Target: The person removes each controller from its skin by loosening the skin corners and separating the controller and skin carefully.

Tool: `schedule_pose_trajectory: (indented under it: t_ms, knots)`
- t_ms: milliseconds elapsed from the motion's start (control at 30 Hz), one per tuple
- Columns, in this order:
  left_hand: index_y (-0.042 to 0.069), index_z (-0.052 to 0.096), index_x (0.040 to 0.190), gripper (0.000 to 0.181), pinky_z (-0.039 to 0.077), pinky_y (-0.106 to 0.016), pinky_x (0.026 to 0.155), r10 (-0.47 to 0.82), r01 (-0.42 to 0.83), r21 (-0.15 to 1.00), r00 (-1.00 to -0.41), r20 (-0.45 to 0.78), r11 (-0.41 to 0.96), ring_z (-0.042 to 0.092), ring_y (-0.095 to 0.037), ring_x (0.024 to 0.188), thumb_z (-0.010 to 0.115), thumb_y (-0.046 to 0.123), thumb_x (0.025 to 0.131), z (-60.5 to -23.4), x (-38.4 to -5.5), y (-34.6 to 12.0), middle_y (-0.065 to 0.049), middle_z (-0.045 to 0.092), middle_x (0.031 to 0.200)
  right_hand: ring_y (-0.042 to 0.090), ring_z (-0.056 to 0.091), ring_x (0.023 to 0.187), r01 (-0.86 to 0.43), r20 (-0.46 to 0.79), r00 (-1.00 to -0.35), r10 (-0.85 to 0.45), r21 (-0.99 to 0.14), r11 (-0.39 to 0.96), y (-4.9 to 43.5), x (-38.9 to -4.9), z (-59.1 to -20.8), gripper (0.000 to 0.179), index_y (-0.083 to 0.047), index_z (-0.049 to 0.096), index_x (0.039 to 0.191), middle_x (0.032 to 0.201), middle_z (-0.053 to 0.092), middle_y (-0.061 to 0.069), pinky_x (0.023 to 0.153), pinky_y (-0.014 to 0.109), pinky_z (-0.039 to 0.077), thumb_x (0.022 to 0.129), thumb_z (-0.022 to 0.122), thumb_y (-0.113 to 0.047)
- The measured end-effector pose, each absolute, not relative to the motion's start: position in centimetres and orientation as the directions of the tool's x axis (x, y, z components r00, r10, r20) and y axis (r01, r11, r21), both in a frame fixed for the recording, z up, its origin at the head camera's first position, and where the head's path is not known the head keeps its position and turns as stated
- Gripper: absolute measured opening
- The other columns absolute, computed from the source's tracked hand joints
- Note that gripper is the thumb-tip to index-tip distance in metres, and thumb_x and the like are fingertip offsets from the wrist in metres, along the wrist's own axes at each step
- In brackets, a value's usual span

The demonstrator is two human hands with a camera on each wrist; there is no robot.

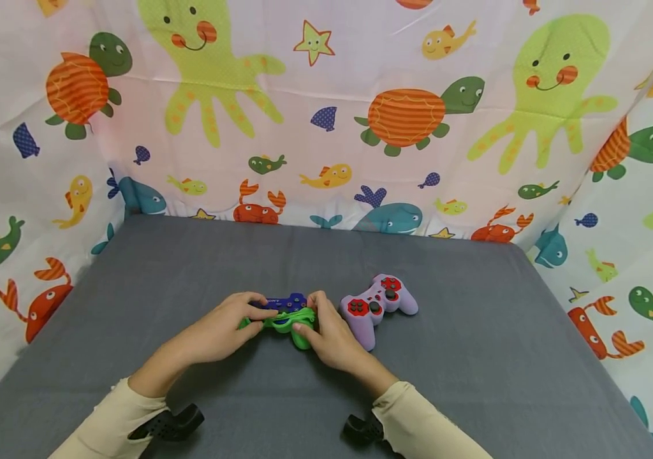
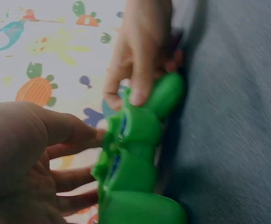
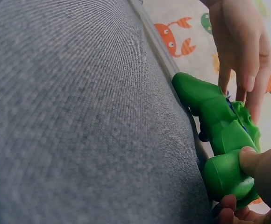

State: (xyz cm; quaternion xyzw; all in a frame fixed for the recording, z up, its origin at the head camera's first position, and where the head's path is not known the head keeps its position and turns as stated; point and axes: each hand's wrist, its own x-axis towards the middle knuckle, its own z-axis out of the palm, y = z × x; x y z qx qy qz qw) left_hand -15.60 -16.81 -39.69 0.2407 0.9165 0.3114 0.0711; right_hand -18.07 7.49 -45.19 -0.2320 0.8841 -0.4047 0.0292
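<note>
A dark blue game controller sits partly inside a stretchy green silicone cover, held just over the grey cloth. Part of its blue face shows past the cover's edge. My left hand is at the left end, its fingertips pinching the edge of the cover. At the other end, my right hand grips the right handle, thumb pressed on the green cover, fingers curled beneath. Both wrist views show the green cover's rounded back with slivers of blue at its opening. The left fingertips are partly hidden in the head view.
A second controller in a lavender cover, with red button areas, lies just right of my right hand. Grey cloth covers the surface. A sea-animal print curtain rises behind and at both sides. Black wrist mounts hang below the sleeves.
</note>
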Motion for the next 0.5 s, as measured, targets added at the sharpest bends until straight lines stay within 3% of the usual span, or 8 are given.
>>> schedule_pose_trajectory:
  t_ms: [133, 300, 500]
  knots:
    - [0.007, 0.065, 0.135, 0.034, 0.047, -0.051, 0.096, 0.511, 0.351, 0.697, -0.859, -0.025, 0.625, 0.051, -0.039, 0.132, 0.052, 0.012, 0.104, -39.5, -16.1, -17.8, -0.016, 0.056, 0.143, 0.015, 0.045, 0.081, -0.387, 0.134, -0.889, -0.438, -0.731, 0.562, 7.4, -18.1, -45.3, 0.034, -0.01, 0.041, 0.112, 0.092, 0.046, 0.003, 0.07, 0.026, 0.036, 0.099, 0.067, -0.027]
    - [0.006, 0.066, 0.132, 0.032, 0.045, -0.058, 0.106, 0.538, 0.359, 0.745, -0.843, 0.002, 0.561, 0.052, -0.04, 0.134, 0.049, 0.012, 0.106, -39.5, -16.8, -18.7, -0.017, 0.061, 0.14, 0.012, 0.043, 0.072, -0.384, 0.14, -0.891, -0.432, -0.74, 0.552, 7.6, -18.3, -45.4, 0.034, -0.01, 0.042, 0.112, 0.085, 0.044, 0.004, 0.067, 0.024, 0.035, 0.097, 0.069, -0.025]
    - [0.006, 0.067, 0.13, 0.03, 0.043, -0.061, 0.107, 0.536, 0.349, 0.777, -0.844, 0.018, 0.524, 0.053, -0.039, 0.132, 0.049, 0.012, 0.106, -39.7, -17.5, -19.9, -0.015, 0.064, 0.137, 0.01, 0.042, 0.069, -0.366, 0.127, -0.892, -0.433, -0.765, 0.53, 7.6, -18.5, -45.6, 0.036, -0.011, 0.042, 0.113, 0.082, 0.044, 0.004, 0.065, 0.024, 0.035, 0.097, 0.07, -0.025]
